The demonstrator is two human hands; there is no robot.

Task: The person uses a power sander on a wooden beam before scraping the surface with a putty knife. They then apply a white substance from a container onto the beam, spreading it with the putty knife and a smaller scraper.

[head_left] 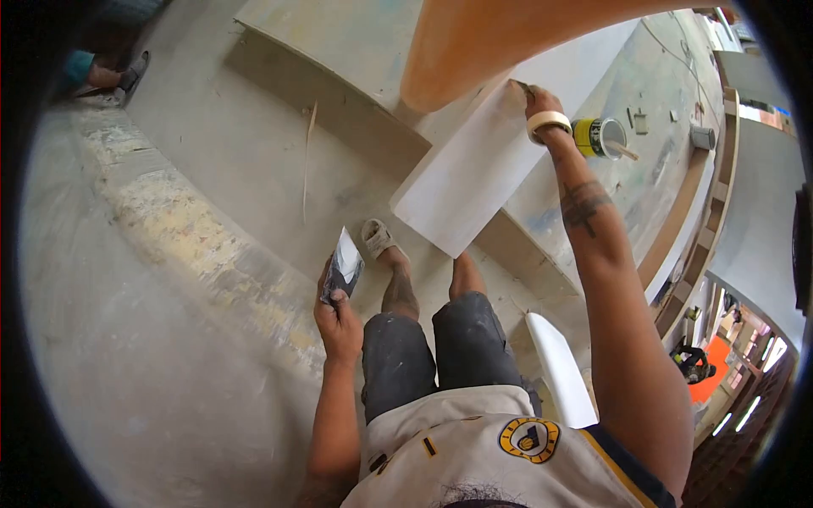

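My left hand (340,326) is closed around a dark flat scraper (345,261) with white paste on its face, held low in front of my knees. My right hand (542,103) reaches forward over a white sheet (474,173), beside the lower edge of a large smooth orange form (491,51). Its fingers are closed on a small dark item at their tips, mostly hidden. Around my right wrist sits a roll of masking tape (549,124). Just right of that wrist stands an open yellow-green can (593,138) with a stick leaning in it.
The sheet lies over a low board platform (339,51) and hangs past its edge. A thin strip (310,161) is on the floor. A curved white piece (559,368) is near my right leg. Another person's foot (134,72) shows at upper left. A small grey cup (702,137) stands at right.
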